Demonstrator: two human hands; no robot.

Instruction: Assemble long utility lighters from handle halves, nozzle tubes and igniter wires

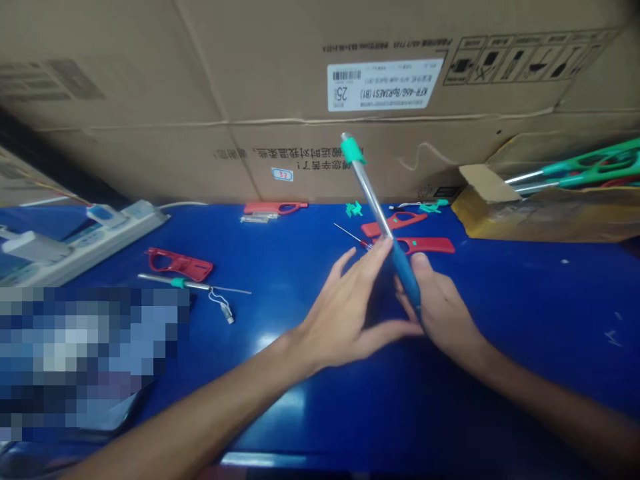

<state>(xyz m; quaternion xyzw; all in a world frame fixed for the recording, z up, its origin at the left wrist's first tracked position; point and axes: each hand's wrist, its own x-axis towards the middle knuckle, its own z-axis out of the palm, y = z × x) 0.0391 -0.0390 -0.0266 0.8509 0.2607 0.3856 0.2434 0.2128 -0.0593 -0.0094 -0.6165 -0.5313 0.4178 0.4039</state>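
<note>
- Centre frame, my left hand (345, 313) and right hand (440, 307) meet, fingers curled around the blue handle of a lighter wand (385, 227), which tilts up-left, green tip up.
- Just past it, red handle shells (415, 235) lie on the blue surface (525, 300).
- Far back, a cardboard box (250, 87).

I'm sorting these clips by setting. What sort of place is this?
Probably a small assembly workbench in a workshop or factory. Loose red plastic handle shells and green caps lie on the blue table, large shipping cartons stand behind, and both hands hold a metal tube with a green tip.
</note>
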